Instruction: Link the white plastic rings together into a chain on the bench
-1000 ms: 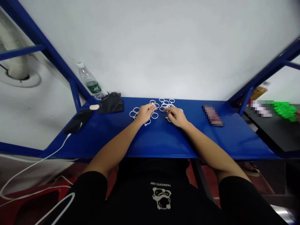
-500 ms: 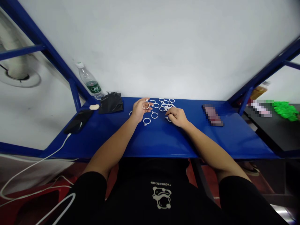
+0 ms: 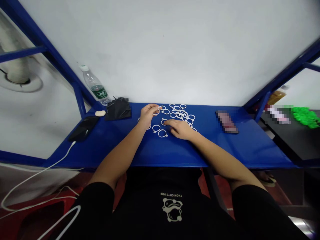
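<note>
My left hand (image 3: 148,116) pinches a thin white ring (image 3: 156,113) between thumb and fingertips, a little above the blue table. My right hand (image 3: 180,129) reaches left, palm down, its forefinger stretched onto another white ring (image 3: 162,122) lying flat. In front of the hands lie two more rings, one a loose ring with a small tab (image 3: 162,133). Several rings overlap in a heap (image 3: 182,114) behind and to the right of my right hand, which partly covers some of them. Part of a ring shows beside my left wrist.
On the left of the blue table (image 3: 170,153) are a black phone (image 3: 83,129) on a white cable, a pale oval object (image 3: 100,113), a black plastic bag (image 3: 118,109) and a water bottle (image 3: 96,87). Another phone (image 3: 227,122) lies right. A white wall (image 3: 175,53) rises behind.
My right hand has moved left from the heap to a single ring. Another loose ring now lies in front, and more rings show on the right. My left hand still holds a ring, now tilted flatter.
</note>
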`<action>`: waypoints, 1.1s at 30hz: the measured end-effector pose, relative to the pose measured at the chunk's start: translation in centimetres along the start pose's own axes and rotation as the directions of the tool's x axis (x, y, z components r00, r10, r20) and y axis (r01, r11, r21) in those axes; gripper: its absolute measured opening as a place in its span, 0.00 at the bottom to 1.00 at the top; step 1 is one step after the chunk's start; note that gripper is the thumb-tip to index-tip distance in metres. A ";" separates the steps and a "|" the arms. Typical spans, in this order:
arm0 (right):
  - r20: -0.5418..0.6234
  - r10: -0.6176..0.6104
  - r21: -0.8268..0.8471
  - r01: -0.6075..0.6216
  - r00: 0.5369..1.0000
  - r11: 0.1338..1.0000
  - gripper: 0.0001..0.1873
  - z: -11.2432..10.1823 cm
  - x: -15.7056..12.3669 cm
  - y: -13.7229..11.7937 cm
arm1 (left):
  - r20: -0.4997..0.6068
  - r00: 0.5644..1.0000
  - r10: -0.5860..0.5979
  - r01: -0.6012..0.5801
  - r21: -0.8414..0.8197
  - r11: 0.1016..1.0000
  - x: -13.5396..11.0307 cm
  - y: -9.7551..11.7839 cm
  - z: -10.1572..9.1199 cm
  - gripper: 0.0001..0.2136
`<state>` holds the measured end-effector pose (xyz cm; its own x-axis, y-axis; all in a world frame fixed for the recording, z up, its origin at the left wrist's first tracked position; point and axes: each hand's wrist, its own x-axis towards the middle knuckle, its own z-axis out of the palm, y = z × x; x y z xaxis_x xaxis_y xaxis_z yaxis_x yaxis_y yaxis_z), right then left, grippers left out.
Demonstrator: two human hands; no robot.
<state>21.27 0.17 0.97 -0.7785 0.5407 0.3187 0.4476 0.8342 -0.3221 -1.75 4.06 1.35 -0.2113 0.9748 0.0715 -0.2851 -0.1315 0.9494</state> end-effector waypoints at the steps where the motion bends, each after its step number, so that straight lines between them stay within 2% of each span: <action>1: 0.001 -0.004 -0.003 0.004 1.000 1.000 0.30 0.1 0.1 0.2 | 0.002 1.000 0.023 -0.023 0.011 1.000 0.0 0.0 0.0 0.07; 5: 0.059 0.024 -0.030 -0.023 0.998 0.999 0.29 0.6 0.3 1.0 | 0.043 0.994 0.098 -0.100 0.038 0.994 -0.4 0.3 0.0 0.13; 9: 0.033 0.134 -0.088 -0.131 0.990 0.987 0.26 0.7 0.2 1.5 | 0.095 0.990 0.101 -0.106 0.058 0.993 -0.7 0.3 0.2 0.18; 13: 0.062 0.219 -0.163 -0.206 0.974 0.965 0.26 0.5 0.2 1.9 | 0.116 0.987 0.113 -0.120 0.055 0.991 -0.7 0.1 0.4 0.16; 17: 0.119 0.251 -0.214 -0.222 0.961 0.951 0.14 0.1 0.3 2.0 | 0.109 0.988 0.113 -0.118 0.037 0.992 -0.7 0.1 0.3 0.13; 20: 0.099 0.237 -0.173 -0.218 0.966 0.961 0.11 -0.5 0.0 2.0 | 0.106 0.988 0.111 -0.115 0.031 0.993 -0.7 0.1 0.2 0.12; 25: 0.026 0.216 -0.007 -0.216 0.976 0.976 0.12 -1.0 -0.3 2.1 | 0.099 0.992 0.082 -0.086 0.038 0.996 -0.8 0.1 0.3 0.09; 30: 0.049 0.083 0.078 -0.087 0.995 0.993 0.16 -0.5 -0.1 2.9 | 0.075 0.996 0.051 -0.053 0.027 0.998 -0.8 0.1 0.4 0.06; 33: 0.052 0.057 0.076 -0.060 0.997 0.995 0.19 -0.3 -0.1 3.2 | 0.064 0.997 0.031 -0.032 0.017 0.999 -0.7 0.0 0.5 0.04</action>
<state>22.95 2.84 0.16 -0.7739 0.5806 0.2529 0.4589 0.7893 -0.4079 -1.14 3.43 1.44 -0.1592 0.9799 0.1202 -0.2625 -0.1594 0.9517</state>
